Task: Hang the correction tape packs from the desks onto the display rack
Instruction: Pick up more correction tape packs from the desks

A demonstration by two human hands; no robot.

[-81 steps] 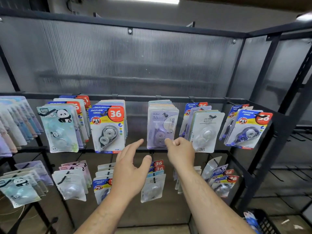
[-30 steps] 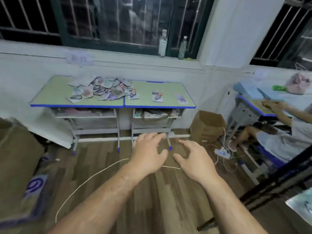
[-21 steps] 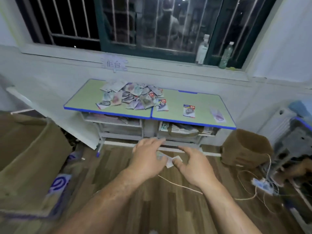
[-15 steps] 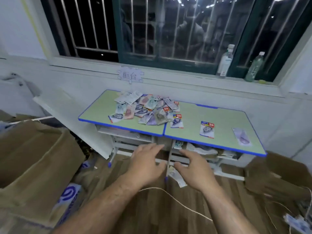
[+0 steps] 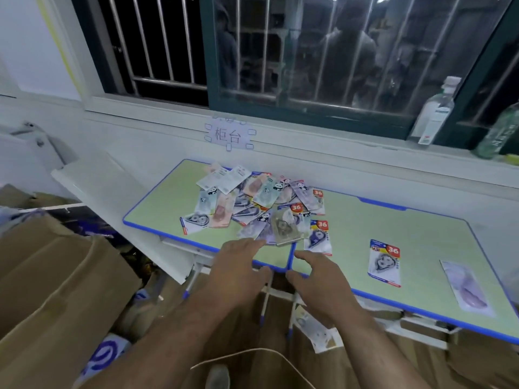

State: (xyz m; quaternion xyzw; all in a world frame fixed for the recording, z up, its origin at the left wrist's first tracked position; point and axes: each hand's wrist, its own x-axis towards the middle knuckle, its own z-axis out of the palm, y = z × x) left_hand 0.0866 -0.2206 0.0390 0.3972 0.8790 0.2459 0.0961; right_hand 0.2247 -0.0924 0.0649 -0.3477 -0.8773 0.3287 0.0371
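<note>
Left grip (image 5: pixel 238 273) and right grip (image 5: pixel 317 287) are shown spread and empty. Packs (image 5: pixel 261 203) are heaped on the counter (image 5: pixel 163 209), centre frame

Heaped loosely just beyond left hand (image 5: pixel 236 273): carded packs (image 5: pixel 261 203), overlapping, flat on desks (image 5: pixel 393 228). Lying singly right of right hand (image 5: pixel 317 282): blue-red pack (image 5: pixel 384 262), then lilac pack (image 5: pixel 466 287) farther out.

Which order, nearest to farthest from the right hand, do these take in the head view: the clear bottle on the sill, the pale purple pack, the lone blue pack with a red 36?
1. The lone blue pack, on the right desk, just right of the right hand.
2. The pale purple pack, farther right on that desk.
3. The clear bottle, far back on the sill.
</note>
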